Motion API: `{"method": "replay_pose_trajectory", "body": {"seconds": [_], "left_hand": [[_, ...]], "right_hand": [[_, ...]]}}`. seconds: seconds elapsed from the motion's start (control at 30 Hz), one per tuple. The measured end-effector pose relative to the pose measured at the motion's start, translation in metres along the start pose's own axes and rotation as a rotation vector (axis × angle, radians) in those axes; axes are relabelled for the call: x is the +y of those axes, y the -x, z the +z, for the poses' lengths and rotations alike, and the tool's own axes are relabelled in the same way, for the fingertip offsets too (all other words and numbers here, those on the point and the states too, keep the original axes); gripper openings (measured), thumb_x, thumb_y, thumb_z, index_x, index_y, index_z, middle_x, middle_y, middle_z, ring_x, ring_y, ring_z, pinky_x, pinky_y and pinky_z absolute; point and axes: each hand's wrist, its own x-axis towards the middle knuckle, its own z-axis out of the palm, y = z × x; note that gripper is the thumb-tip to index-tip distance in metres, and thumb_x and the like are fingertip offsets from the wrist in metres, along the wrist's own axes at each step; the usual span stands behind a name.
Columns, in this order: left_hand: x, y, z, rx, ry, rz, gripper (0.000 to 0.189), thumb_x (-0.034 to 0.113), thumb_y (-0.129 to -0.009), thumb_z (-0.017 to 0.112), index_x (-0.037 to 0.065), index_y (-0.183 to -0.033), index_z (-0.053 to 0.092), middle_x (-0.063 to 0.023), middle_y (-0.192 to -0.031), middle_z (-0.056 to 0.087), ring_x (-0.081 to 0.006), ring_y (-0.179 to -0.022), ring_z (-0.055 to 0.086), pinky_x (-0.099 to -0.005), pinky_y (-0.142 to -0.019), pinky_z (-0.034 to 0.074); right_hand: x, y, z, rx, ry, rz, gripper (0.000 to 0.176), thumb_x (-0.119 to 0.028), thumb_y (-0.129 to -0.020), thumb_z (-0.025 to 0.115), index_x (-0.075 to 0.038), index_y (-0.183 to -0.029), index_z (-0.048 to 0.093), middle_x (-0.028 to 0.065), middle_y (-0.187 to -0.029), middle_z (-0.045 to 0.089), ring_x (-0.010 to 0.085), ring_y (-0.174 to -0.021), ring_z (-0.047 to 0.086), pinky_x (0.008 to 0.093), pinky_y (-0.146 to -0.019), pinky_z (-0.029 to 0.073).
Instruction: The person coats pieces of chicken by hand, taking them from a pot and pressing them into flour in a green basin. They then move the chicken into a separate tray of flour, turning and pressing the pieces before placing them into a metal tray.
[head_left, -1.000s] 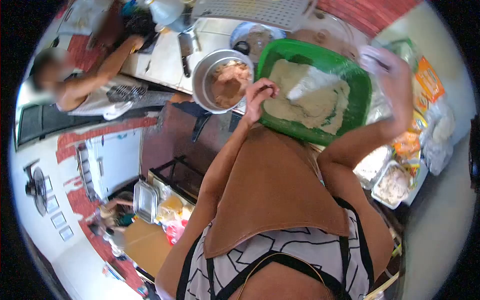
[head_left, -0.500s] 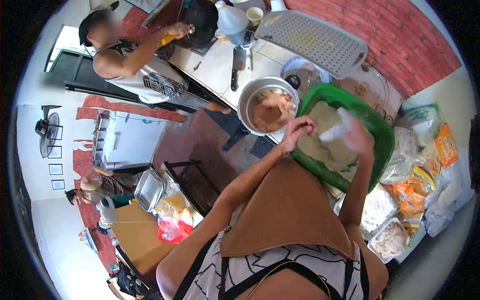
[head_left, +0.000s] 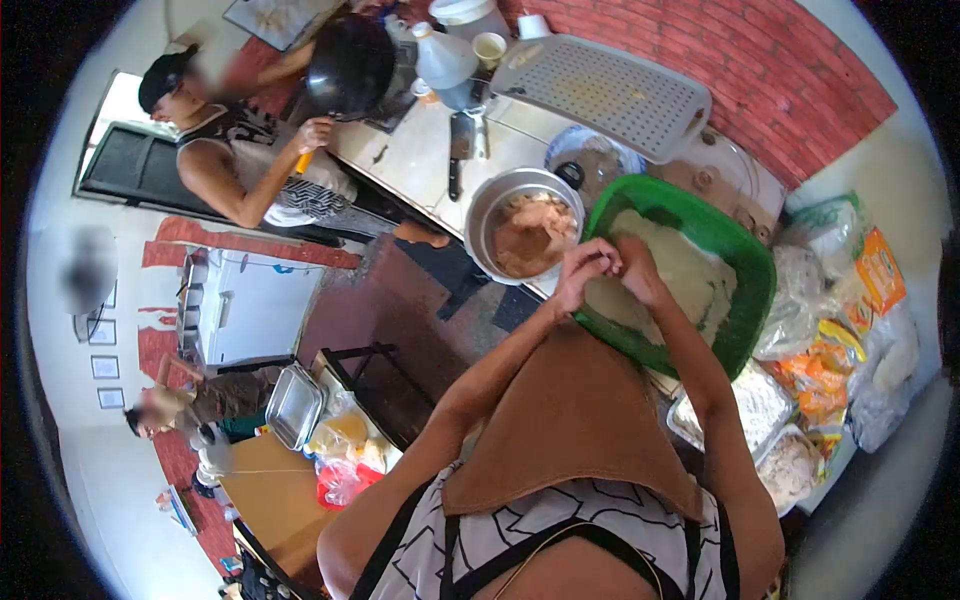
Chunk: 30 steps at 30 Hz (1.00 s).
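A green plastic basin (head_left: 757,292) holding pale, flour-like powder (head_left: 690,268) sits in front of me. My left hand (head_left: 586,272) is over the basin's left rim, its fingers curled in a pinch. Close beside it, my right hand (head_left: 641,270) is over the powder with its fingers bunched together. Anything between the fingers of either hand is too hidden to make out. Just left of the basin stands a metal pot (head_left: 478,232) with raw, pinkish meat pieces (head_left: 540,222) in brownish liquid.
A cleaver (head_left: 457,155), a grey perforated tray (head_left: 605,95) and a patterned bowl (head_left: 628,160) are on the tiled counter. Foil trays (head_left: 740,415) and plastic packets (head_left: 815,370) lie at right. A co-worker (head_left: 240,160) holds a black wok (head_left: 350,68); another person (head_left: 200,400) is farther back.
My right hand has moved left from over the powder to beside my left hand; the whitish piece near it no longer shows. The co-worker's wok has been lifted and tilted.
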Motion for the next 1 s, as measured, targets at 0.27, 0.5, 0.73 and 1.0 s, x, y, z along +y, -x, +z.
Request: {"method": "replay_pose_trajectory", "body": {"seconds": [0.27,0.5,0.73,1.0], "left_hand": [[-0.003,0.0,-0.003,-0.006,-0.066,0.061,0.021,0.014,-0.09,0.05,-0.004,-0.096,0.059,-0.0111,-0.089,0.063,-0.0178,-0.081,0.058,-0.031,-0.073,0.047],[0.002,0.0,-0.002,-0.036,-0.022,0.026,0.025,0.021,-0.092,0.055,-0.002,-0.094,0.061,-0.0083,-0.088,0.062,-0.0156,-0.08,0.057,-0.0293,-0.073,0.046],[0.001,0.0,-0.002,-0.037,-0.03,0.019,0.021,0.018,-0.092,0.054,-0.002,-0.094,0.061,-0.0085,-0.089,0.063,-0.0154,-0.081,0.057,-0.0293,-0.073,0.045],[-0.001,-0.003,-0.003,-0.048,-0.076,0.013,0.025,0.017,-0.093,0.051,-0.006,-0.096,0.061,-0.0117,-0.088,0.062,-0.0187,-0.08,0.059,-0.0317,-0.073,0.047]], "right_hand": [[-0.029,-0.005,-0.08,0.35,-0.132,0.205,0.022,-0.007,-0.076,0.068,0.002,-0.096,0.071,0.0234,-0.082,0.068,0.0252,-0.072,0.069,0.0369,-0.067,0.051],[-0.13,0.077,-0.218,0.458,-0.352,0.175,0.023,-0.002,-0.084,0.063,0.001,-0.105,0.073,0.0103,-0.096,0.075,0.0134,-0.082,0.069,0.027,-0.076,0.056],[-0.176,0.125,-0.26,0.534,-0.237,0.315,0.027,-0.006,-0.087,0.062,0.004,-0.11,0.071,0.0117,-0.098,0.074,0.0146,-0.087,0.069,0.0269,-0.081,0.054],[-0.174,0.129,-0.26,0.759,-0.17,0.242,0.031,-0.01,-0.084,0.062,0.005,-0.109,0.07,0.0126,-0.094,0.075,0.0145,-0.079,0.068,0.0265,-0.077,0.052]]}}
